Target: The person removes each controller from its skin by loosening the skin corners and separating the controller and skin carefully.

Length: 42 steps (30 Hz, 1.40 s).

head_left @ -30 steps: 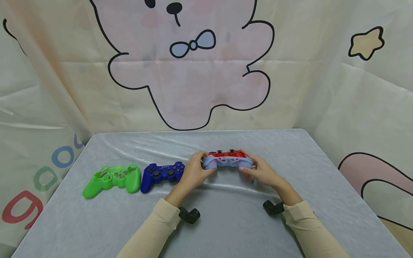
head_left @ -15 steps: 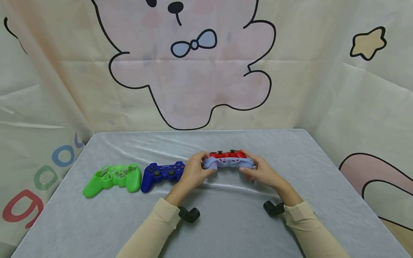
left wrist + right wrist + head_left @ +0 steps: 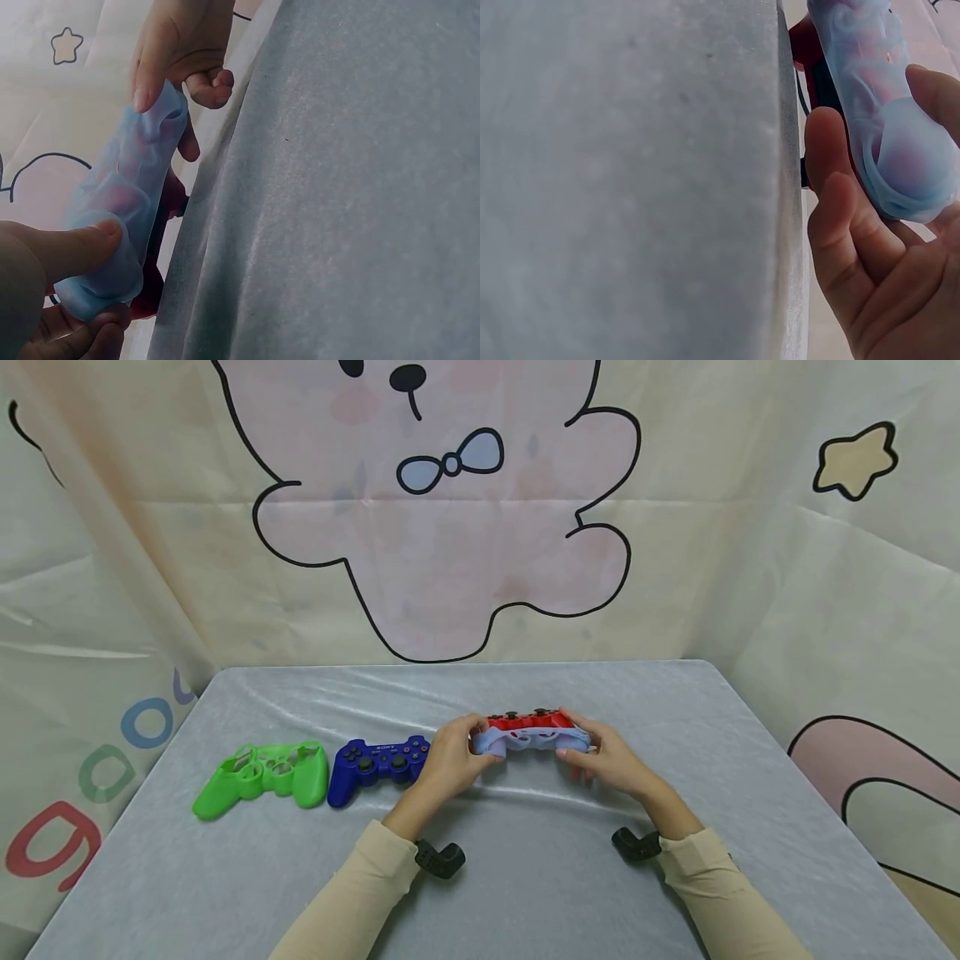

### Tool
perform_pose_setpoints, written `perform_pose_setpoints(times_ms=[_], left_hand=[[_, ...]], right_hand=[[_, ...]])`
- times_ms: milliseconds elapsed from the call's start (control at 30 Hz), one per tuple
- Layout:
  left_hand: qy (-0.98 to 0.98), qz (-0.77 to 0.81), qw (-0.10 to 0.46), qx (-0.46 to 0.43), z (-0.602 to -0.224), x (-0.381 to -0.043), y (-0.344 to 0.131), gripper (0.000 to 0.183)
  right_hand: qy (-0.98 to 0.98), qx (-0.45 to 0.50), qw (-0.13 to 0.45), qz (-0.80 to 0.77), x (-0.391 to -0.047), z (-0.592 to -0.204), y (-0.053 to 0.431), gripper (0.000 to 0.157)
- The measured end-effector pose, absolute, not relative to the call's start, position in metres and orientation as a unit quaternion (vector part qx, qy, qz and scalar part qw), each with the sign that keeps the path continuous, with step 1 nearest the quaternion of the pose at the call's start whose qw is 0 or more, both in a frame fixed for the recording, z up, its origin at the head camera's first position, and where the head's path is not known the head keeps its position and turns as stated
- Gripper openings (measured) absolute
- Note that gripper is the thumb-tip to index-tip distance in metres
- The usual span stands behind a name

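Both hands hold a red game controller (image 3: 528, 720) with a translucent pale blue silicone cover (image 3: 532, 739) over the side facing me. My left hand (image 3: 453, 753) grips the left end, and its thumb (image 3: 101, 234) presses on the cover in the left wrist view. At the other end my right hand (image 3: 606, 756) grips too, thumb on the cover and fingers behind. In the right wrist view, the cover (image 3: 911, 157) wraps one rounded handle, with a strip of the red controller (image 3: 804, 41) bare along its edge. The thumbsticks point up, uncovered.
Just left of my left hand lies a dark blue controller (image 3: 378, 766), partly hidden by that hand. Further left is a bright green silicone controller cover (image 3: 262, 777). A grey cloth covers the table (image 3: 540, 877); a printed curtain (image 3: 675, 568) hangs behind it.
Both hands keep their grip in the same place. Slightly more of the red controller shows above the cover's edge than a second ago.
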<state>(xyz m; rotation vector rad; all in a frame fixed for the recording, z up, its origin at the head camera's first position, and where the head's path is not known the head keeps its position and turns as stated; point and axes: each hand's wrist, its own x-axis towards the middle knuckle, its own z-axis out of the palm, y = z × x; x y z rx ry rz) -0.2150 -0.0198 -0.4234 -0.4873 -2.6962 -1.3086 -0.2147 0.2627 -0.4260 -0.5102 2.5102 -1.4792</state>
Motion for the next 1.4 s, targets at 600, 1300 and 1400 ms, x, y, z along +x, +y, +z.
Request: perform_pose_setpoints(times_ms=[600,1300,1400], left_hand=[[-0.895,-0.420,0.049,-0.144,-0.4191,-0.2122,-0.0169,0.031],[-0.911,-0.392,0.019,-0.128,-0.4168,-0.2091,-0.0179,0.044],[-0.910,-0.393,0.012,-0.135,-0.4159,-0.2088,-0.0186,0.047]], right_hand=[[0.841,-0.158,0.093,-0.508,-0.2142,-0.4261,0.2621,0.072],[0.832,-0.144,0.097,-0.528,-0.2142,-0.4259,0.2647,0.070],[0.831,-0.142,0.099,-0.528,-0.2152,-0.4251,0.2646,0.070]])
